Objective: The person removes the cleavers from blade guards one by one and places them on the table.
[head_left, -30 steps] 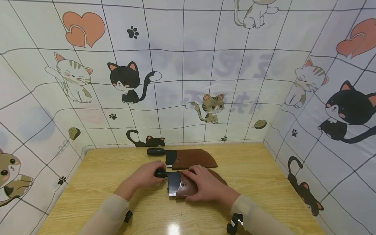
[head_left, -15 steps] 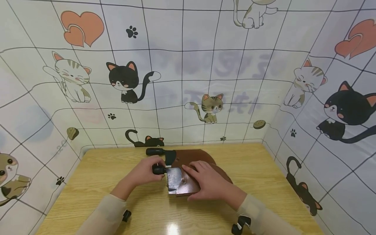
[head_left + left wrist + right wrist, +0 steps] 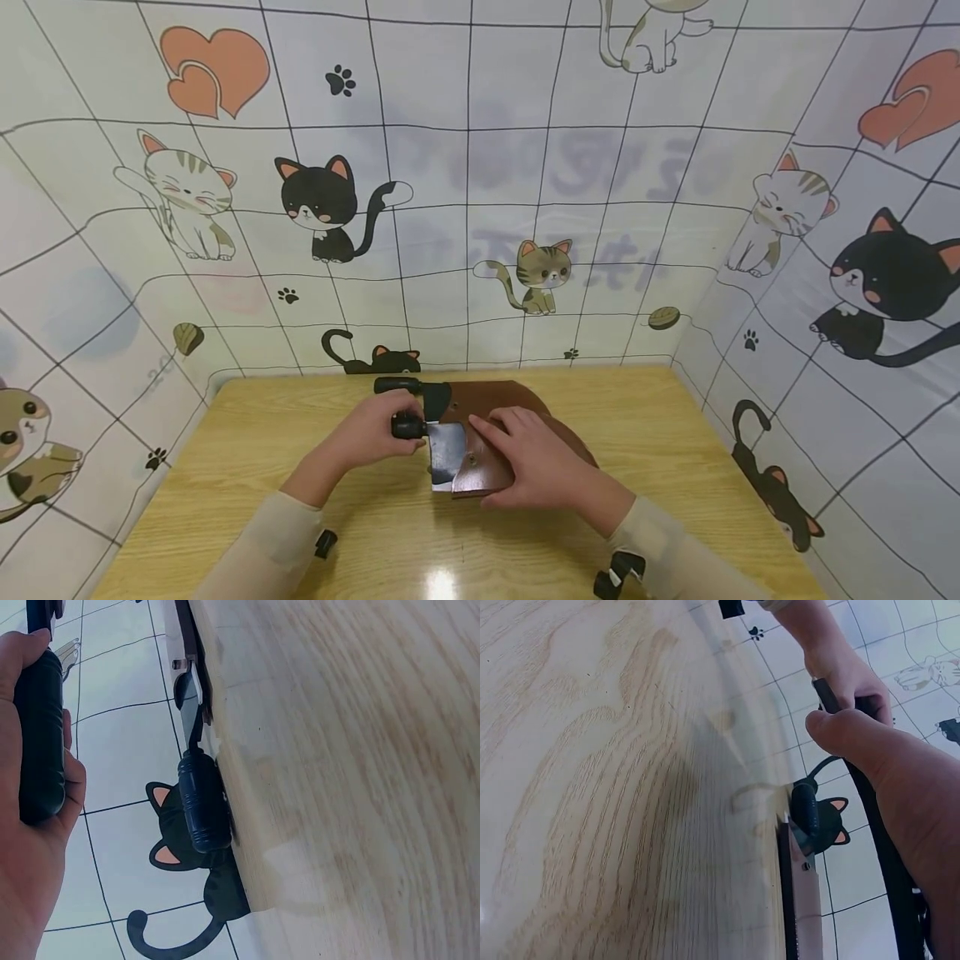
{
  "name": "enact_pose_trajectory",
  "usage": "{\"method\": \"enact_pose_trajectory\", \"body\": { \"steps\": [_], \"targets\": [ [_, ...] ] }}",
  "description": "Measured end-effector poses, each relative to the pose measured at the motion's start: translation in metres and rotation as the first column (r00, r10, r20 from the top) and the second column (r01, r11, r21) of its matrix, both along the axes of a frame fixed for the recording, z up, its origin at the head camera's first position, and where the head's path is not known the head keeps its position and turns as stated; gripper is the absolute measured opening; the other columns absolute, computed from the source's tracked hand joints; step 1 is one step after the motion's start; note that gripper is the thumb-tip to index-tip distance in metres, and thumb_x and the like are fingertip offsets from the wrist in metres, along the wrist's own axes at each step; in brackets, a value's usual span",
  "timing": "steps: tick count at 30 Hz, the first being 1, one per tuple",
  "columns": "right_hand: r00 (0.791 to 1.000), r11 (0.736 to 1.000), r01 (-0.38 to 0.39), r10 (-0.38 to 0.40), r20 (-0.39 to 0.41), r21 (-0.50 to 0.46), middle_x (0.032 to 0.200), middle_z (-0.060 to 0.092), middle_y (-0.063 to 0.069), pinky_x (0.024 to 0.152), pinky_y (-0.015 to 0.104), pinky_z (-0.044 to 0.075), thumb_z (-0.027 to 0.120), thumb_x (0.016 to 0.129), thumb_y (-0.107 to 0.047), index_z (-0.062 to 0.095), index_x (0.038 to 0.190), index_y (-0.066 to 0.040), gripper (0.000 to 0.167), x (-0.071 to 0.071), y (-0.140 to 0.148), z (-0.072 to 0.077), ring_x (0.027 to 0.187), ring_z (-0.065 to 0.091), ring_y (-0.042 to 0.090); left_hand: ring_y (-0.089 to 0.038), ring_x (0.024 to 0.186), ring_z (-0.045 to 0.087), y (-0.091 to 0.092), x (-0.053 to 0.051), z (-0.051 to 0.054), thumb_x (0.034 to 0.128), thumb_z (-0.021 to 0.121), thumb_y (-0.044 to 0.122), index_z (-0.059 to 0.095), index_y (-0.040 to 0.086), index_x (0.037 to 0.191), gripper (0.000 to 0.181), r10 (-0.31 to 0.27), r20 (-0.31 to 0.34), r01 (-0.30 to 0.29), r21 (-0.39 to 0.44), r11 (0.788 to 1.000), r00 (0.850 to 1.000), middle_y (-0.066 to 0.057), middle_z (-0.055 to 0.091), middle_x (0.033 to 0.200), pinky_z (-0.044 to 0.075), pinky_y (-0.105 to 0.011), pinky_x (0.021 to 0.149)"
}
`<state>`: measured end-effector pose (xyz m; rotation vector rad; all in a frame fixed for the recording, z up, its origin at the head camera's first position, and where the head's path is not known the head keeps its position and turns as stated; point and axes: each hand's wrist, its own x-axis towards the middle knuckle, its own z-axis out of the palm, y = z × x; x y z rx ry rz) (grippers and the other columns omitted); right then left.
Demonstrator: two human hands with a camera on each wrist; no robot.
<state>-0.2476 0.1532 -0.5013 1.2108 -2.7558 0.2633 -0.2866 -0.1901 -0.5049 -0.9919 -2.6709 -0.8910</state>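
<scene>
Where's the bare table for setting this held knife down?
Bare table lies between the right hand and right wall, left hand and left wall, and between both sleeves. Crowded: back middle, where another knife lies behind the held knife.

Small glare on wooden tabletop [image 3: 441,581]

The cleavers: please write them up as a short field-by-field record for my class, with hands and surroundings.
Left hand: grips the black handle of the near cleaver
Right hand: holds its brown sheath
Near cleaver: sheathed, held above the table
Far cleaver: sheathed, on the table
Table: wooden
Wall: white, gridded, cartoon cats
</scene>
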Motion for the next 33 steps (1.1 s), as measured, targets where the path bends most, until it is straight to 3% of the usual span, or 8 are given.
{"method": "enact_pose_trajectory", "body": {
  "steps": [11,17,22,30,33],
  "targets": [
    [1.0,1.0,0.017,-0.017,-0.024,0.022,0.156,0.049,0.005,0.127,0.052,0.035,0.076,0.082,-0.087,0.028,0.177,-0.027,0.123,0.001,0.0,0.002,0.146,0.046,0.025,-0.008,0.092,0.064,-0.003,0.002,0.005,0.0846,0.095,0.027,0.073,0.03,0.106,0.032,-0.008,0.002,0.008,0.002,1.0,1.0,0.018,0.065,0.101,0.059,-0.036,0.082],
    [0.999,1.0,0.015,-0.015,-0.041,-0.02,0.154,0.048,0.008,0.123,0.056,0.038,0.081,0.082,-0.081,0.029,0.177,-0.023,0.123,-0.003,0.011,0.004,0.144,0.045,0.028,-0.007,0.09,0.062,-0.014,-0.004,0.003,0.0828,0.096,0.027,0.072,0.033,0.104,0.033,0.014,-0.033,-0.013,0.026,1.0,0.999,0.02,0.065,0.1,0.056,-0.035,0.08],
    [0.998,0.999,-0.012,0.009,-0.062,-0.052,0.152,0.048,0.008,0.117,0.059,0.042,0.079,0.083,-0.083,0.028,0.177,-0.022,0.122,-0.008,0.018,0.003,0.141,0.046,0.029,-0.008,0.087,0.062,-0.018,-0.007,0.009,0.0832,0.096,0.027,0.072,0.033,0.104,0.031,0.015,-0.071,-0.013,0.016,1.0,0.997,0.019,0.065,0.1,0.055,-0.035,0.076],
    [1.0,0.999,0.02,-0.021,-0.013,-0.048,0.154,0.048,0.009,0.117,0.059,0.043,0.082,0.081,-0.083,0.031,0.176,-0.017,0.127,-0.005,0.019,-0.001,0.143,0.045,0.03,-0.013,0.091,0.068,-0.022,-0.002,0.007,0.0895,0.094,0.03,0.078,0.023,0.117,0.032,0.035,-0.178,-0.054,-0.103,0.993,0.983,0.01,0.073,0.11,0.06,-0.04,0.08],
    [1.0,0.998,0.03,-0.03,-0.003,-0.054,0.156,0.048,0.009,0.118,0.059,0.041,0.086,0.08,-0.079,0.031,0.176,-0.014,0.128,-0.003,0.018,-0.001,0.144,0.044,0.031,-0.017,0.094,0.069,-0.021,0.0,0.005,0.0938,0.091,0.032,0.077,0.021,0.122,0.033,0.053,-0.182,-0.079,-0.138,0.987,0.982,0.007,0.074,0.114,0.059,-0.044,0.083]
  ]
}}
